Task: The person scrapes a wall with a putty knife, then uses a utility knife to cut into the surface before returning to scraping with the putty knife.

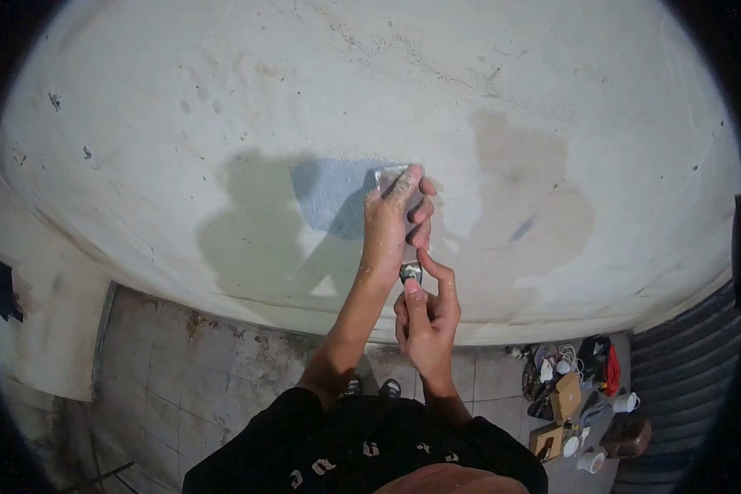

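A flat grey tool with shiny metal ends [392, 176] is held upright in front of the pale wall [305, 99]. My left hand [395, 206] wraps round its upper part, thumb along the face, and hides much of it. Just below, my right hand [428, 313] pinches the lower metal end [412, 270] between thumb and forefinger, its other fingers curled. Whitish dust coats my left thumb and wrist. Behind the tool a blue patch [333, 193] shows on the wall, partly in shadow. The tool's exact kind cannot be made out.
Scuffs and a brownish stain [531, 189] mark the wall. Below lies a tiled floor [165, 362], where my feet show. At lower right are cardboard boxes [565, 398], white cups [626, 403], a brown container [626, 436] and cables, beside a ribbed dark shutter [683, 370].
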A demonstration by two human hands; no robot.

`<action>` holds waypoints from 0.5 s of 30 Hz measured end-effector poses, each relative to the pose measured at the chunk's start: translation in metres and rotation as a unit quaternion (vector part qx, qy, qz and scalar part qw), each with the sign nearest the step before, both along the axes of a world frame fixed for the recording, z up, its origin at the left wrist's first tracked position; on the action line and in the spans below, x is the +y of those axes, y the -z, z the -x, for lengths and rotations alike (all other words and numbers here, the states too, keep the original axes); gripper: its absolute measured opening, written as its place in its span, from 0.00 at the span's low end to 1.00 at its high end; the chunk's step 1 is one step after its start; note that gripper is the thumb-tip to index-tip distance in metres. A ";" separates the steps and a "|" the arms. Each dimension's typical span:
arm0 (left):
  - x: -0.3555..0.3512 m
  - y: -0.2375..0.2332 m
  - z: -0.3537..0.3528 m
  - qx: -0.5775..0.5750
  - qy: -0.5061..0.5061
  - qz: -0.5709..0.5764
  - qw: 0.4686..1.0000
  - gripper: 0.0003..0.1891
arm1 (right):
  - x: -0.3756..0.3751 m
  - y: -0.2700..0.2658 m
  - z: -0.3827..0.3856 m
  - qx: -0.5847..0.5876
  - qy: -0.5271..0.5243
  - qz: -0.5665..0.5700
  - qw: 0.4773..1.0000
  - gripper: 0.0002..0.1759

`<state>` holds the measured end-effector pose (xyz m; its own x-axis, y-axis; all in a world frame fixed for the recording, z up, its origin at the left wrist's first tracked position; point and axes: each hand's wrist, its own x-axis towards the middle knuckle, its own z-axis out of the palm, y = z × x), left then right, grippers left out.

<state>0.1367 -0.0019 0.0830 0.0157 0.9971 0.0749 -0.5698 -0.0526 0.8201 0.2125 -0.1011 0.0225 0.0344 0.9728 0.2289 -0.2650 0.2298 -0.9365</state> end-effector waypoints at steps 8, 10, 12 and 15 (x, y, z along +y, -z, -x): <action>0.003 0.005 0.005 -0.008 0.037 0.019 0.999 0.19 | 0.001 0.008 0.007 -0.039 0.032 -0.059 0.997 0.22; 0.001 0.009 0.004 -0.013 0.045 0.021 0.999 0.19 | -0.001 0.015 0.006 -0.035 0.030 -0.057 0.997 0.21; 0.001 0.022 0.002 -0.020 0.040 0.014 0.999 0.20 | -0.002 0.016 0.006 -0.019 0.017 -0.043 0.999 0.21; 0.006 0.012 0.005 -0.003 0.034 -0.013 0.999 0.20 | -0.001 0.003 0.004 0.006 -0.002 -0.020 1.000 0.21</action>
<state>0.1321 0.0045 0.0710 0.0827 0.9914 0.1016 -0.5778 -0.0354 0.8154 0.2089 -0.1017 0.0193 0.0342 0.9631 0.2669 -0.2760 0.2658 -0.9237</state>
